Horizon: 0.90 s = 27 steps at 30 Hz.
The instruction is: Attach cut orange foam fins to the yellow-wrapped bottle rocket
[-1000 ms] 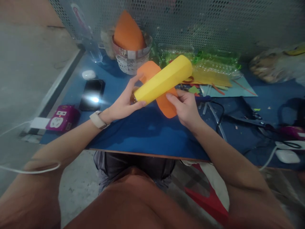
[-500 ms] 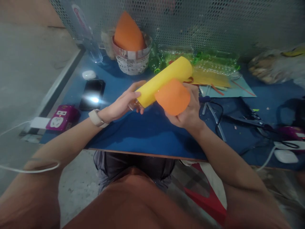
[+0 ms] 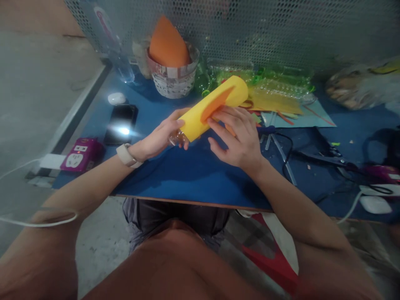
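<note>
Held at a slant over the blue table is a clear plastic bottle [image 3: 176, 137] wrapped in yellow paper [image 3: 192, 118]. My left hand [image 3: 165, 131] is closed around its lower left end, where the clear plastic shows. An orange paper piece [image 3: 215, 102] lies against the yellow wrap along the side facing me. My right hand [image 3: 236, 135] presses this piece with outstretched fingertips, its thumb held apart. Part of the orange paper is hidden behind the right fingers.
A woven basket [image 3: 175, 83] with a large orange cutout [image 3: 168, 43] stands at the back. A phone [image 3: 121, 124] and a purple power adapter [image 3: 81, 154] lie left. Green plastic bottles [image 3: 281, 85], coloured paper [image 3: 308, 114] and a glue gun cable [image 3: 290, 146] are right.
My right hand has turned and laid the orange piece, earlier gripped facing me, flat against the yellow wrap; its fingers have opened out. My left hand stays in place.
</note>
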Available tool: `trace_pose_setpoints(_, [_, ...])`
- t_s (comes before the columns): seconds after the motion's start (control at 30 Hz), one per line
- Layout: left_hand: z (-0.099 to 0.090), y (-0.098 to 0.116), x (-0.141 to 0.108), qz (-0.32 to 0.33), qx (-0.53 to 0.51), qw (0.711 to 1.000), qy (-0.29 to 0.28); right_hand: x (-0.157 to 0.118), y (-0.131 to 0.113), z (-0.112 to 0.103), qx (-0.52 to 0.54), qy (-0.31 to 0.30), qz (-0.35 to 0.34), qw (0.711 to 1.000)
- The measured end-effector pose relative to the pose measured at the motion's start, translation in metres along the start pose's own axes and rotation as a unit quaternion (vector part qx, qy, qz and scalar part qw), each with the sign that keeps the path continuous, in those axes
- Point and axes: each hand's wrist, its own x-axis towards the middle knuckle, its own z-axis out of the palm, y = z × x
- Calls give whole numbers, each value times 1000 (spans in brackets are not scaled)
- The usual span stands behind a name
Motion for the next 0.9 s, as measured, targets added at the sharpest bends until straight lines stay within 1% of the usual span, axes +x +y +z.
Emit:
trace_pose_setpoints(0.1, [-2,0,0,-7,12,1000,2,-4,1,5,-17,-4,2,1000])
trace_pose_setpoints(0.3, [-3,-3,-1,8,12,1000,0,-6,0,12,-16,-33,21,999])
trace_pose_setpoints(0.47, [-7,-4,0,15,20,1000,3,-8,0,20,-31,-17,9,999])
trace_pose_setpoints(0.53, [-7,-3,0,20,20,1000,5,-8,0,21,-37,-20,11,999])
trace_pose_setpoints(0.67, [-7,-2,-1,19,23,999,10,-8,1,20,-36,-46,38,998])
trace_pose_setpoints(0.77, [-6,-2,-1,22,32,999,14,-9,3,22,-36,-46,46,997])
trace_pose_setpoints(0.9, [-6,-1,-1,21,50,998,20,-13,7,25,-38,-44,39,998])
